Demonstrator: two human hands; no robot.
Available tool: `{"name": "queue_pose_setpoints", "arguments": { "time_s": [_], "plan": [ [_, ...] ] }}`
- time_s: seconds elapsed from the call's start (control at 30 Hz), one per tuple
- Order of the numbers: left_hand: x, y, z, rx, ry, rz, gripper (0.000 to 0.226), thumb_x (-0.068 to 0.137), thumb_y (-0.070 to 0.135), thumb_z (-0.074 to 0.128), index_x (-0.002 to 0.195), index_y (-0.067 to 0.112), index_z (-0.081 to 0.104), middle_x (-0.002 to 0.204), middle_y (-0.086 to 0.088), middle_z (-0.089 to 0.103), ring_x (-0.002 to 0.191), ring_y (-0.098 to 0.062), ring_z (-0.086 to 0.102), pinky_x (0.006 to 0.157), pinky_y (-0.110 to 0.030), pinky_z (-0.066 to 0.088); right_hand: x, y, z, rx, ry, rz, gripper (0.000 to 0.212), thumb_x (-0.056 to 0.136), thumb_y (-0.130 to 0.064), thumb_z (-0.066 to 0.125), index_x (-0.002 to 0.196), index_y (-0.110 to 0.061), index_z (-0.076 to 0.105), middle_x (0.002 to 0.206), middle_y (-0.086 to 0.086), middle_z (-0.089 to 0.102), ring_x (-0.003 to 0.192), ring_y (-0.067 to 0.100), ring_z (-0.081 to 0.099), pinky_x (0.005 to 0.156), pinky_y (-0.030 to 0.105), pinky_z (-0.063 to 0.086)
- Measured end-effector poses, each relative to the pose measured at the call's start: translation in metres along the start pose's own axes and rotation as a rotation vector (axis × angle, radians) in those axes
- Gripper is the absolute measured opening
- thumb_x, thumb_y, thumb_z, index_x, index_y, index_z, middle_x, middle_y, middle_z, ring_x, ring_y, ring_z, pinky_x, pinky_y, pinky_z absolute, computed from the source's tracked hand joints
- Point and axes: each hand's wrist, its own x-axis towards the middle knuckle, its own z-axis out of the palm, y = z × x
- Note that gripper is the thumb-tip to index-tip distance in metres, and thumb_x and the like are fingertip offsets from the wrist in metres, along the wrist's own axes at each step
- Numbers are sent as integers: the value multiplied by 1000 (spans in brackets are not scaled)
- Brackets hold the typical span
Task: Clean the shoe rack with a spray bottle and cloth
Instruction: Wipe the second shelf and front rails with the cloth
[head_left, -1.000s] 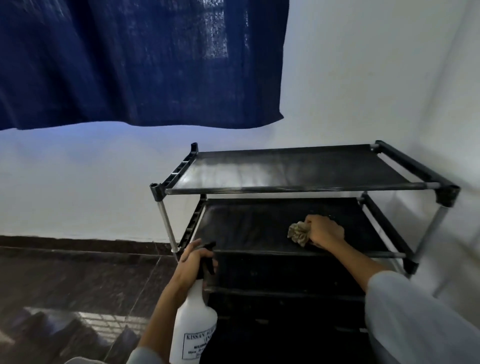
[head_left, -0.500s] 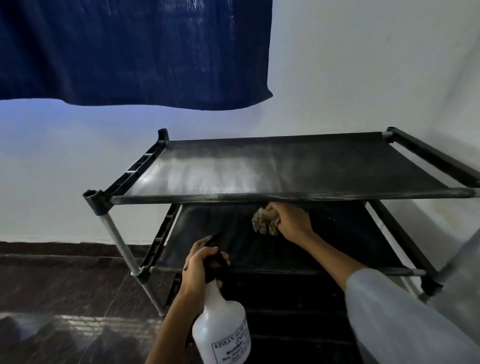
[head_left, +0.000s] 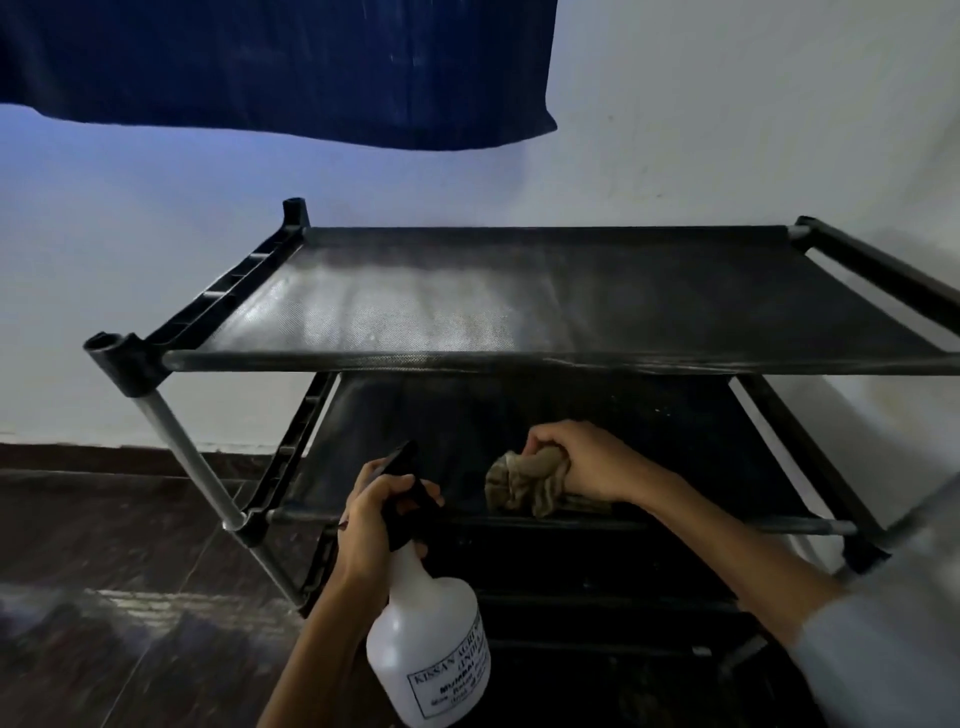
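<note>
A black shoe rack (head_left: 519, 358) with fabric shelves and metal posts stands against the white wall. Its top shelf shows a pale damp sheen. My right hand (head_left: 582, 460) grips a crumpled tan cloth (head_left: 524, 486) and holds it against the second shelf near its front bar. My left hand (head_left: 371, 519) grips the black trigger head of a white spray bottle (head_left: 428, 639), held in front of the rack's lower left, nozzle pointing up toward the second shelf.
A dark blue curtain (head_left: 270, 62) hangs above the rack at the upper left. Dark glossy floor tiles (head_left: 104, 597) lie to the left of the rack. The wall corner closes in on the right side.
The view has drawn closer to the rack. My right hand with the cloth has slid forward along the second shelf to its front bar. The bottle has stayed in my left hand.
</note>
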Motion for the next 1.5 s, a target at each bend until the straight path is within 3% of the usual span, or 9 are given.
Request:
{"name": "queue_pose_setpoints", "arguments": {
  "time_s": [0.3,0.5,0.67,0.8,0.9,1.07,1.17,1.33,1.5],
  "plan": [
    [1,4,0,49,-2,-46,4,88,10,46,88,11,50,72,-13,64,66,-24,58,43,-24,34,69,9,0,-182,513,423,27,87,-11,55,114,-13,59,116,11,62,109,31,58,82,34,47],
    [4,-3,-6,3,0,-30,7,86,11,48,86,14,53,73,-15,65,71,-30,57,45,-26,35,-1,-9,7,26,-6,18,29,77,-8,62,81,-36,58,88,-11,65,84,11,62,69,25,44],
    [5,-5,-5,20,9,-29,8,87,12,48,82,14,54,74,-13,66,70,-27,58,49,-28,35,32,7,14,6,360,157,19,79,-13,61,85,-30,59,83,-7,66,80,18,64,65,27,48],
    [7,-4,-7,2,1,-44,4,87,12,48,85,9,50,75,-15,64,66,-25,57,48,-28,34,75,-1,9,-133,541,433,29,88,-15,55,117,-18,59,118,10,61,109,32,58,84,35,47],
    [8,-4,-9,15,-8,-48,6,87,13,48,89,8,51,75,-15,64,64,-24,56,45,-26,34,74,-20,15,-111,462,436,27,89,-13,53,114,-19,60,118,9,63,112,31,58,84,31,46],
    [5,-3,-8,27,1,-68,20,80,19,54,90,2,56,73,-14,67,61,-26,56,42,-27,36,13,-54,30,-98,104,44,15,85,-21,57,96,-29,63,101,-2,68,94,23,64,75,30,46],
    [2,-2,-8,29,-13,-91,53,70,28,57,108,-9,56,81,-18,66,61,-25,58,41,-26,38,6,-24,8,-153,170,190,15,85,-22,58,94,-32,64,102,-3,68,96,22,64,72,27,44],
    [-2,0,-8,49,-12,-80,47,81,21,52,113,-14,53,82,-18,66,64,-25,59,43,-26,38,22,32,-20,-181,501,633,18,90,-22,53,105,-26,62,110,6,65,101,27,62,76,31,46],
    [-4,2,-3,50,25,-60,39,83,18,50,107,-13,56,72,-14,66,55,-22,55,40,-25,36,40,-39,30,-84,237,247,19,86,-26,57,103,-28,66,110,2,68,103,24,63,77,27,45]
  ]
}}
